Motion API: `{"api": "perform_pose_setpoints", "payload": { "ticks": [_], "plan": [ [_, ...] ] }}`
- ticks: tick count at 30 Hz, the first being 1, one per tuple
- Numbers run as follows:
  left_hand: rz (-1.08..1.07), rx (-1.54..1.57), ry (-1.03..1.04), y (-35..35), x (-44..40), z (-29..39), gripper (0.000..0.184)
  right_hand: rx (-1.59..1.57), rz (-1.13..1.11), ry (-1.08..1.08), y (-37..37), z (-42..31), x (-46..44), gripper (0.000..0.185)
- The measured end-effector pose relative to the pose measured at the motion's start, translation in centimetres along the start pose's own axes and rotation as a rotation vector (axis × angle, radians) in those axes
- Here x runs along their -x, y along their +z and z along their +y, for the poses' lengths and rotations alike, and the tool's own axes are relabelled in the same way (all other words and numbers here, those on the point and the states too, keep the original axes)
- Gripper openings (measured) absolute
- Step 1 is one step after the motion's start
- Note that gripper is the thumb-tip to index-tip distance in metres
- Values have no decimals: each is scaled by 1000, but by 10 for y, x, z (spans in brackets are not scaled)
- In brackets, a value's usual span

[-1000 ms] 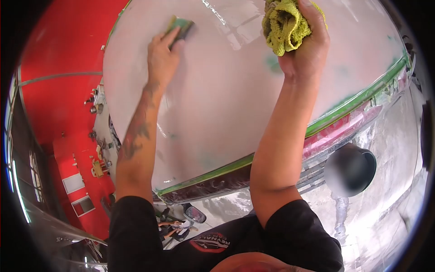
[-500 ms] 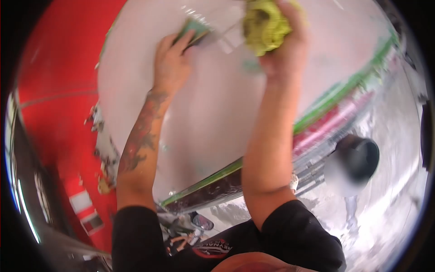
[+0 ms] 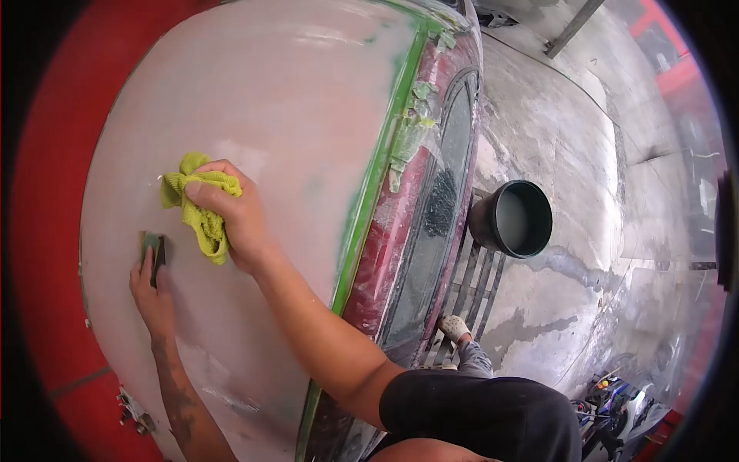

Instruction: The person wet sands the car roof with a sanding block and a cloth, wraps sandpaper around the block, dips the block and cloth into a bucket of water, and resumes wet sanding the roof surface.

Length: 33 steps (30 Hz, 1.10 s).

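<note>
A green-faced block (image 3: 154, 245) is pinched between the thumb and fingers of the left hand (image 3: 155, 300), over the left part of a pale car panel (image 3: 262, 100). A bunched yellow-green cloth (image 3: 205, 225) is gripped in the right hand (image 3: 240, 212), right of the block and farther out — its contact with the panel cannot be confirmed. The panel's right side is edged with green tape (image 3: 367, 223); farther right, cloudy liquid is contained in a dark bucket (image 3: 486, 223).

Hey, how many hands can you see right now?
2: the right hand grips a yellow-green cloth over the pale car roof; the left hand holds a sanding block farther left. Neither is fully hidden.
</note>
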State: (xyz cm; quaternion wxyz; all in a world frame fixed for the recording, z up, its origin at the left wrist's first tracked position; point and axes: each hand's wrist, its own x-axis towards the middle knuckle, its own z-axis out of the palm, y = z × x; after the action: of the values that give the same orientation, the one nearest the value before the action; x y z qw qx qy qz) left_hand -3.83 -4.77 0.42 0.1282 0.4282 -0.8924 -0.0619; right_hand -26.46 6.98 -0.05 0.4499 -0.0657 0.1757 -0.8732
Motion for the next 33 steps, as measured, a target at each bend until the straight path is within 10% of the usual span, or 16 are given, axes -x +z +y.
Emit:
{"api": "perform_pose_setpoints", "payload": {
  "ticks": [9,16,21,23,33],
  "plan": [
    [-177,-70,470,-7,233,90,39,-9,95,-6,-3,4,-3,27],
    [189,-35,118,8,-8,-9,44,-21,3,-14,-2,3,-6,34],
    [97,124,64,22,90,49,43,114,25,-3,-7,3,-4,49],
    [-75,117,460,-2,160,84,45,139,53,-7,-7,6,-5,50],
    [229,-83,68,27,-61,-27,40,78,74,-70,-5,4,-8,42]
  ]
}}
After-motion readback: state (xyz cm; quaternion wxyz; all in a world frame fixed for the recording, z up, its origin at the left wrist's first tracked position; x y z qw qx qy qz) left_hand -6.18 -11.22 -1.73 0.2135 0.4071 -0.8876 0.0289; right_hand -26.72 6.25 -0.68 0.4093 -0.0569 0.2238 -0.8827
